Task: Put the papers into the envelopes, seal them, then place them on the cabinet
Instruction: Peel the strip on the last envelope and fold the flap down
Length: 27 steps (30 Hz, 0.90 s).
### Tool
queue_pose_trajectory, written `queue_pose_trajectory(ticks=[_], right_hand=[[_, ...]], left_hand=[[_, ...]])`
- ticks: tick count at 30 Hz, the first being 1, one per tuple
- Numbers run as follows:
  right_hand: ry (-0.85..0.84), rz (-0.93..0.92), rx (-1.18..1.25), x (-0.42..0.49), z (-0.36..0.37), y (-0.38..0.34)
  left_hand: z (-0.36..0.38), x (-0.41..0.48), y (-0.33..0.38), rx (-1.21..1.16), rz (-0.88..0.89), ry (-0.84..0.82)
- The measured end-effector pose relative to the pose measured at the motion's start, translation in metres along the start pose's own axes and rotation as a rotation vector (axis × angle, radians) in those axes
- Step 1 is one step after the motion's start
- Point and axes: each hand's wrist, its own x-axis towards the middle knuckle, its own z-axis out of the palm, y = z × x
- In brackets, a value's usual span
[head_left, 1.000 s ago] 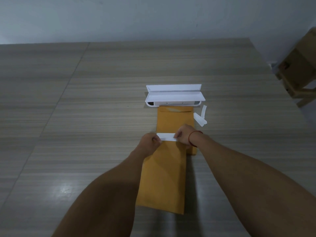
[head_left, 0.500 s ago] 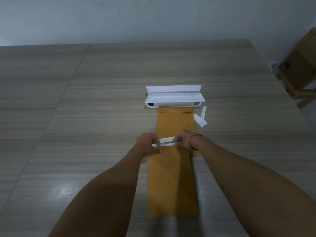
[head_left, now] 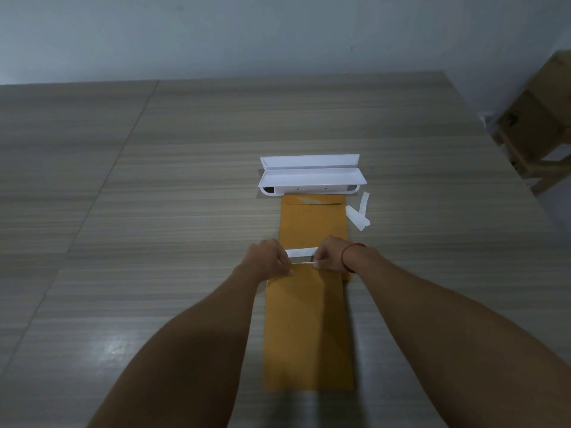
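A long brown envelope (head_left: 309, 332) lies lengthwise on the table in front of me, its far end under my hands. My left hand (head_left: 268, 257) and my right hand (head_left: 330, 253) pinch the two ends of a white peel-off strip (head_left: 301, 251) stretched between them just above the envelope's flap. A second brown envelope (head_left: 312, 219) lies beyond, partly under the near one, its far end touching a white plastic holder (head_left: 312, 176). No loose papers show.
Two used white strips (head_left: 360, 213) lie on the wooden table (head_left: 154, 196) right of the far envelope. A wooden stool or small cabinet (head_left: 537, 125) stands off the table's far right corner. A pale wall runs behind.
The near envelope swung from a tilt to lie straight. The white strip has lifted off the flap and is now held taut between both hands, slightly higher.
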Motion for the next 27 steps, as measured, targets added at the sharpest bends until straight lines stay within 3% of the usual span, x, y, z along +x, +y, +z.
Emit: queue_pose_trajectory(ticks=[20, 23, 27], right_hand=[[0.013, 0.016, -0.007, -0.005, 0.001, 0.004], [0.065, 0.028, 0.005, -0.005, 0.005, 0.007], [0.215, 0.055, 0.061, -0.004, 0.008, 0.012]], left_hand=[[0.005, 0.006, 0.000, 0.058, 0.045, -0.091], [0.010, 0.008, 0.001, 0.051, 0.054, -0.048], [0.019, 0.006, -0.003, 0.055, 0.096, 0.136]])
